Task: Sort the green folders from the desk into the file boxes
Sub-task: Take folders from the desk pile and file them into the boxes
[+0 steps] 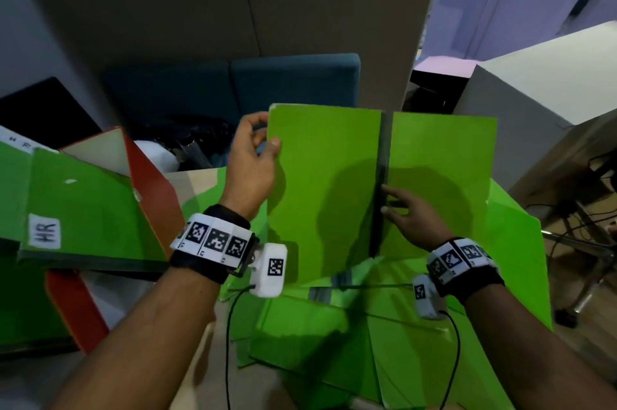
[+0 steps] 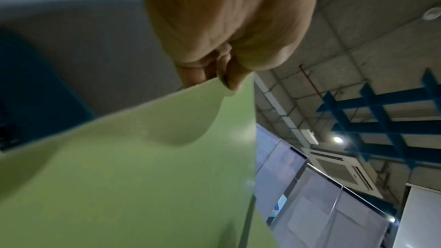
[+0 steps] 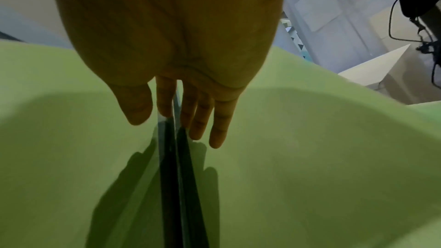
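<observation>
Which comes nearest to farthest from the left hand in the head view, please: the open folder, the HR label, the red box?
1. Open folder: pinched by the left hand.
2. Red box: to its left.
3. HR label: farther left.

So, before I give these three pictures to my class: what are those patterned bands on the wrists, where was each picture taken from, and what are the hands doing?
No robot here: a person wears a head camera and a small white camera under each marker-printed wristband. The wide picture looks down from the head; the other two look along each hand. The left hand pinches the left edge of an open green card folder with a dark spine, held upright. The right hand lays straight fingers beside the spine. More loose green folders lie underneath on the desk. On the left lies a green file box labelled HR.
</observation>
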